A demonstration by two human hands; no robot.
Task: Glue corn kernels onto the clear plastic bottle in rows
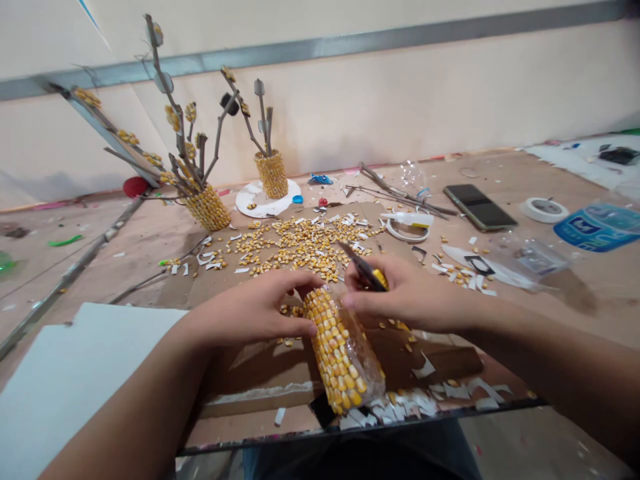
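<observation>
Behind left fingers (300, 327) clasping a kernel-studded cylinder (336, 350) and right fingers (363, 303) gripping a tool (364, 267), vases (207, 208) hold twigs (202, 156).

**Clear plastic cylinder (363, 350), partly clad in corn**

Rows of yellow kernels (334, 350) cover its left side; the right is bare and glossy. It slants in the left hand (267, 307), near end toward lower right. The right hand's (400, 293) black-and-yellow cutter (373, 275) points up and left.

Pale wall (450, 100) stood behind table (525, 177). Grey band (350, 50) ran across wall, climbing toward right. Shadows on wall fell soft. Table was pinkish brown, dark seam (75, 273) crossing left side. Greyish floor (520, 440) showed below.
</observation>
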